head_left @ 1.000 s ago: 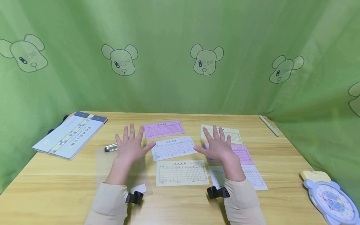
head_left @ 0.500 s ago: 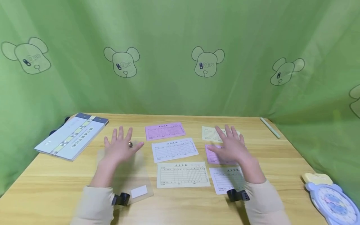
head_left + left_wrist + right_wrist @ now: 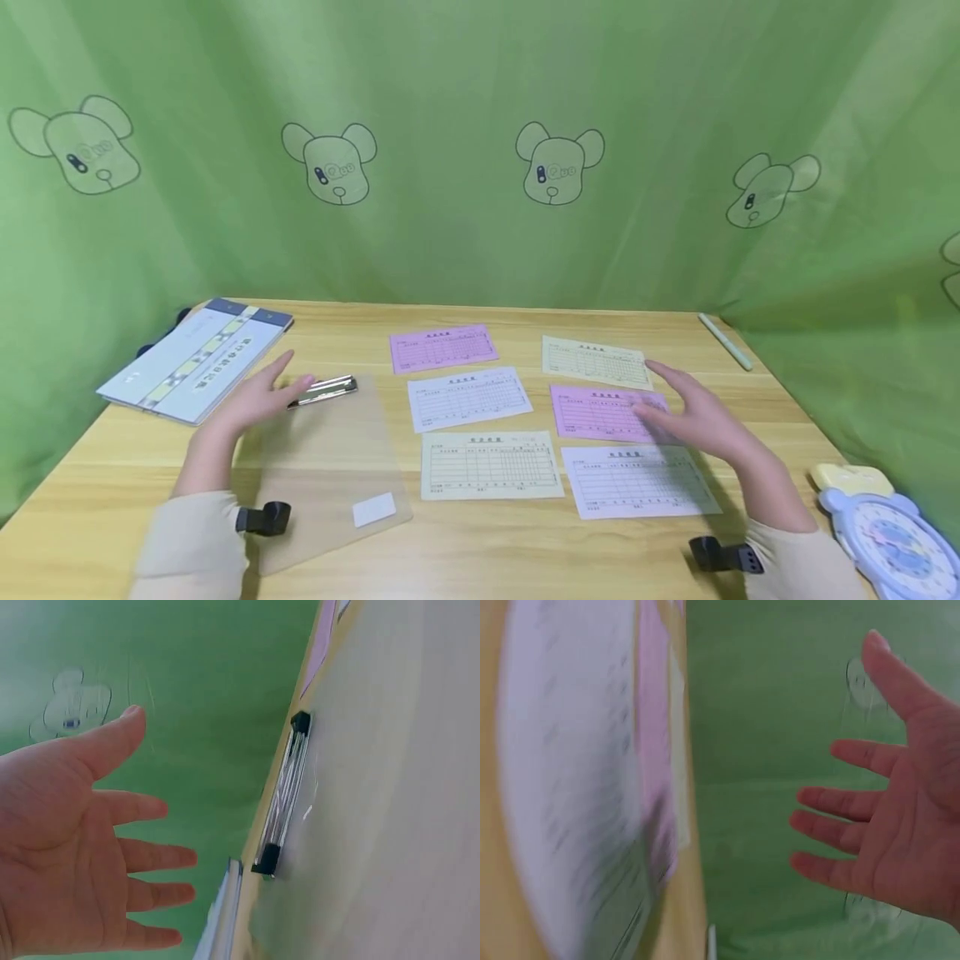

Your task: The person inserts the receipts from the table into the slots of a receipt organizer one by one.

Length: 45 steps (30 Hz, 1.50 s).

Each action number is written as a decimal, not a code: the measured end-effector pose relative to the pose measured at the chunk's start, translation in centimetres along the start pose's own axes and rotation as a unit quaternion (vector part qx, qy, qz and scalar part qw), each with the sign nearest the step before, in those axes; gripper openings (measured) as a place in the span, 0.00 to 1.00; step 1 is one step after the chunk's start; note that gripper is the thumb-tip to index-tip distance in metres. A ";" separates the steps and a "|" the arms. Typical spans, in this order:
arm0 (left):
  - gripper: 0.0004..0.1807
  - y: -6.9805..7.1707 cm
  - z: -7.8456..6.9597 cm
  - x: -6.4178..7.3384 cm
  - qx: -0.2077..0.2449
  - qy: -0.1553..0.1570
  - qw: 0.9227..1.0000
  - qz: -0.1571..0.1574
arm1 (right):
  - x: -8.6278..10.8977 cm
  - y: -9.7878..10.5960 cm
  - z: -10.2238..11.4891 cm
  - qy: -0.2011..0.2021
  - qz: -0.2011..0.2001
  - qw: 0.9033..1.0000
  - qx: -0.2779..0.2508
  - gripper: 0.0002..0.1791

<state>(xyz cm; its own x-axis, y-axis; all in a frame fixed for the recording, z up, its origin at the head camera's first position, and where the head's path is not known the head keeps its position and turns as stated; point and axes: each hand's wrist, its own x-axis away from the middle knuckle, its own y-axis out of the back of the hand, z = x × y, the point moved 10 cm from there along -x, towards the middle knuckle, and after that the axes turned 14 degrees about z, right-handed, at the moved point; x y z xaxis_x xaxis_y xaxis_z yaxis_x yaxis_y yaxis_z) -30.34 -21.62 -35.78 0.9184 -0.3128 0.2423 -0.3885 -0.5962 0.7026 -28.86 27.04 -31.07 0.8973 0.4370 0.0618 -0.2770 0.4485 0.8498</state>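
My left hand (image 3: 251,402) hovers over the left edge of a translucent clipboard (image 3: 330,467), fingers extended and holding nothing. The clipboard's metal clip (image 3: 324,390) shows just right of the thumb; a white label (image 3: 373,509) lies near its lower corner. My right hand (image 3: 701,419) is held above the table, thumb and fingers spread, beside the right column of printed slips. That column has a yellow slip (image 3: 596,362), a pink slip (image 3: 603,412) and a white slip (image 3: 637,481). To its left lie another pink slip (image 3: 444,348), white slip (image 3: 470,398) and yellow slip (image 3: 491,465).
A light blue booklet stack (image 3: 195,362) lies at the back left, with a dark object partly hidden behind it. A pale green pen (image 3: 725,341) rests at the back right. A blue clock-like toy (image 3: 896,537) stands at the right edge. Green curtain (image 3: 465,250) encloses the table.
Both hands have moved apart, the left to the left and the right to the right, and turned from palms down to more sideways. The clip and the right-hand slips are now more exposed.
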 end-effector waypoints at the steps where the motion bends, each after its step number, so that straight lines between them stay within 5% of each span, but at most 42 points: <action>1: 0.44 0.0 0.3 0.0 0.012 0.005 1.000 0.007 | 0.4 -0.1 -0.7 -0.006 0.001 1.000 -0.013 0.40; 8: 0.43 -0.2 0.9 -0.4 0.057 0.011 0.998 0.033 | 2.5 -0.9 -4.7 -0.031 0.003 0.997 -0.073 0.35; 13: 0.39 -0.9 0.9 -1.0 0.038 -0.007 0.999 0.031 | 3.6 -1.2 -6.9 -0.060 -0.012 0.995 -0.073 0.31; 18: 0.35 -0.8 1.5 -1.4 0.025 -0.022 0.999 -0.007 | 4.3 -1.7 -8.9 -0.098 -0.010 0.993 -0.070 0.30; 26: 0.30 -0.7 4.1 -1.9 0.139 -0.051 0.985 -0.084 | 4.9 -3.4 -10.5 -0.116 0.026 0.985 -0.123 0.28; 35: 0.27 -0.6 4.5 -2.1 0.048 -0.044 0.989 -0.133 | 4.8 -4.3 -10.6 -0.095 0.051 0.986 -0.127 0.29; 45: 0.28 -1.0 4.6 -2.1 0.015 -0.028 0.991 -0.132 | 4.9 -4.8 -9.8 -0.040 0.069 0.992 -0.103 0.35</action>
<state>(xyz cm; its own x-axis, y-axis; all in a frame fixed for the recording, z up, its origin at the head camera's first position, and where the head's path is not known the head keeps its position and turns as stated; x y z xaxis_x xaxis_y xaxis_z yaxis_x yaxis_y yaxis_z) -32.20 -23.78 -40.07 0.9830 -0.1832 0.0146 -0.1382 -0.6840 0.7162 -26.48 34.64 -39.93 0.8683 0.4459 0.2173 -0.4553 0.5425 0.7060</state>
